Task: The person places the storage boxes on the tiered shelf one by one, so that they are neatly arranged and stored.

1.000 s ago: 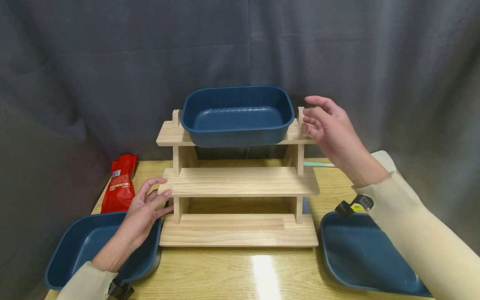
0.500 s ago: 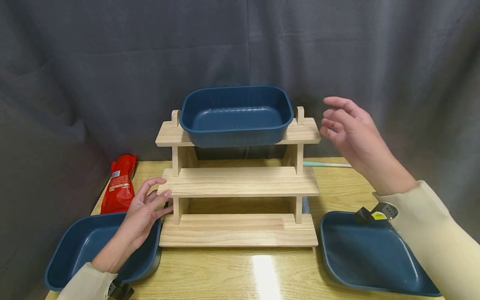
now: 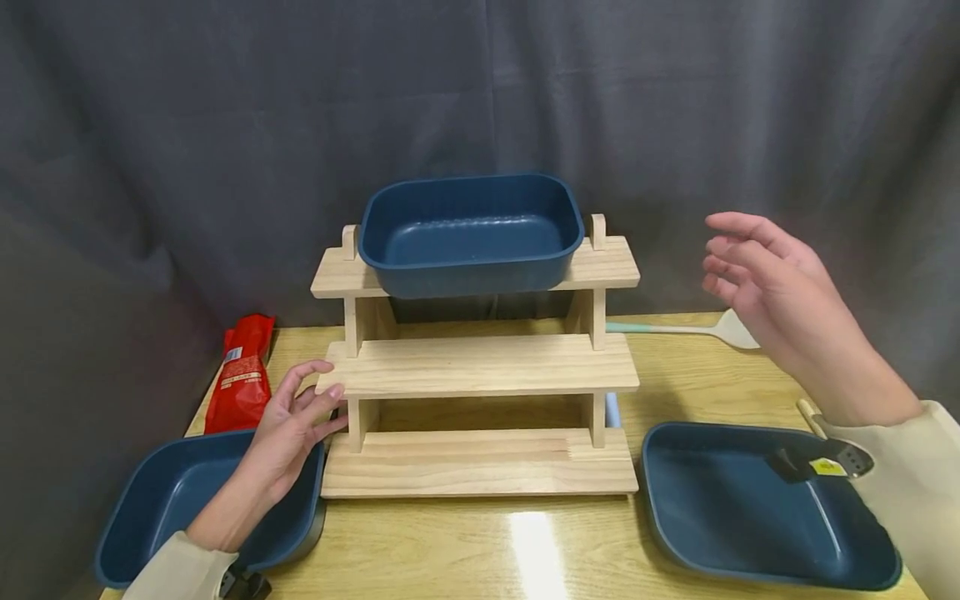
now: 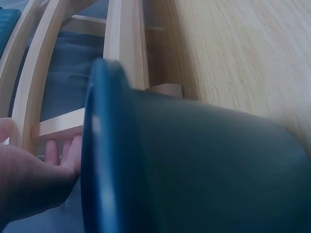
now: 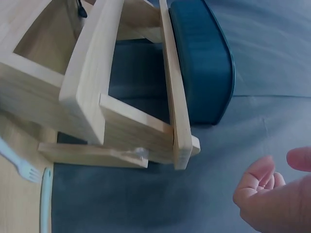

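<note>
The three-tier wooden stand (image 3: 480,367) is on the table (image 3: 420,550) straight in front of you, and the upper blue bin (image 3: 472,279) sits on its top shelf between two short pegs. The bin's front wall seems to jut past the shelf's front edge, so a jolt or a tug on the stand could tip it toward you; the pegs appear to guard only its ends.

Your left hand (image 3: 288,421) grips the left end of the middle shelf, thumb at the front corner, fingertips reaching behind the side. Pull unevenly there and the stand may twist on the table.

Your right hand (image 3: 772,287) is in the air, well apart from the stand, fingers loosely bent and holding nothing, so it gives the other end no support.

Your left forearm crosses the left-side blue bin (image 3: 300,546); dropping that wrist could catch its rim and knock it against the stand. Your right sleeve overhangs the right-side blue bin (image 3: 712,492), with a similar risk. Farther out lie the red packet (image 3: 240,379) and a spatula (image 3: 738,331).
</note>
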The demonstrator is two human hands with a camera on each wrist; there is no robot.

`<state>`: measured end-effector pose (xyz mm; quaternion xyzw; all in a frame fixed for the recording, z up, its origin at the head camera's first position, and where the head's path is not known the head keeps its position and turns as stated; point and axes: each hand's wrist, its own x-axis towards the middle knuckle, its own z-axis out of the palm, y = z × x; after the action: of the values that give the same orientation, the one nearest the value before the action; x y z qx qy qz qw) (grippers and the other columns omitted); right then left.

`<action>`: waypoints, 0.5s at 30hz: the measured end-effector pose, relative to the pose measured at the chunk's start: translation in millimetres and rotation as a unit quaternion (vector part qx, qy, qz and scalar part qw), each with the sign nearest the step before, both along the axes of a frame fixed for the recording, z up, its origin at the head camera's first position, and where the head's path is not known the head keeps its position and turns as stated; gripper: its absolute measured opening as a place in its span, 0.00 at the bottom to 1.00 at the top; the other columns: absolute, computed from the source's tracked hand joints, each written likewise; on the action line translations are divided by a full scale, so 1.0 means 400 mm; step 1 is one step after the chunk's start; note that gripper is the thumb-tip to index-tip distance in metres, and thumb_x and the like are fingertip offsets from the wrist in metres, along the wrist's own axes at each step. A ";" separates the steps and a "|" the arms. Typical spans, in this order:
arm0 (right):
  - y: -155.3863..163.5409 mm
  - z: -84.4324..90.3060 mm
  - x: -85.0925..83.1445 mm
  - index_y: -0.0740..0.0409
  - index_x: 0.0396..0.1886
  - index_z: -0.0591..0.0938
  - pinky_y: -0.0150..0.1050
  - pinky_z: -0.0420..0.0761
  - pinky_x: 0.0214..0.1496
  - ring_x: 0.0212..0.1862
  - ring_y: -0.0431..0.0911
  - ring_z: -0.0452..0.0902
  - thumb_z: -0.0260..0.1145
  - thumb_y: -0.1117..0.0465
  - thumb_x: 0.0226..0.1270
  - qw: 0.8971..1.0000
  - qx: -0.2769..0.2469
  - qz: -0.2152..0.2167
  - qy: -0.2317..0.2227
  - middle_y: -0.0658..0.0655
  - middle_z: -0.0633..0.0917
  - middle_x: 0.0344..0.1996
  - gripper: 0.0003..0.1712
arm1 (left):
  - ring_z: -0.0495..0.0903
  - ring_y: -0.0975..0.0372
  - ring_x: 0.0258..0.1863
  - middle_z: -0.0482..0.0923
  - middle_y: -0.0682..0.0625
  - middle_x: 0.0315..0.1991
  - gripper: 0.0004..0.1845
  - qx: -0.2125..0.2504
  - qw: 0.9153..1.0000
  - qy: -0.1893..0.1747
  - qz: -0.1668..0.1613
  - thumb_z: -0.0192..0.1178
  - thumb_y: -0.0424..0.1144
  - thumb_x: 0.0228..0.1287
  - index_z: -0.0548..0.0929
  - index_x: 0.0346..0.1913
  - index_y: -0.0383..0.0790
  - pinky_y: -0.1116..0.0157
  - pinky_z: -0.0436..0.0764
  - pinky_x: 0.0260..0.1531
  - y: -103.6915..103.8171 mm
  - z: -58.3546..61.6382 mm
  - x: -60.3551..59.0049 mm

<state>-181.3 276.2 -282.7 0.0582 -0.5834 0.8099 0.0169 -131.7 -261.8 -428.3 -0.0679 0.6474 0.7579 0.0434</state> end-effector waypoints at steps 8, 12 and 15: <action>0.067 -0.035 0.037 0.63 0.63 0.84 0.36 0.83 0.53 0.49 0.49 0.76 0.60 0.73 0.84 0.999 -0.025 -0.002 0.021 0.56 0.82 0.48 0.15 | 0.85 0.60 0.51 0.82 0.51 0.47 0.18 0.002 1.000 0.012 -0.007 0.64 0.36 0.83 0.74 0.68 0.51 0.58 0.87 0.56 -0.006 -0.010 0.002; 0.106 -0.057 0.060 0.63 0.65 0.83 0.37 0.82 0.51 0.48 0.48 0.78 0.58 0.74 0.84 0.999 -0.025 -0.004 0.020 0.56 0.84 0.46 0.17 | 0.85 0.59 0.50 0.82 0.52 0.46 0.18 0.003 1.000 0.014 -0.008 0.64 0.36 0.83 0.74 0.68 0.51 0.58 0.87 0.56 -0.004 -0.011 0.002; 0.132 -0.070 0.078 0.61 0.67 0.82 0.36 0.82 0.52 0.50 0.48 0.77 0.58 0.74 0.84 1.000 -0.010 -0.015 0.016 0.55 0.83 0.47 0.18 | 0.85 0.59 0.50 0.82 0.51 0.46 0.18 0.003 1.000 0.014 -0.008 0.63 0.36 0.83 0.74 0.68 0.50 0.59 0.87 0.56 -0.005 -0.008 0.002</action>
<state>-150.0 328.8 -310.9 0.0622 -0.5756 0.8144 0.0393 -131.1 -264.0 -431.6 -0.0519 0.6462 0.7603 0.0401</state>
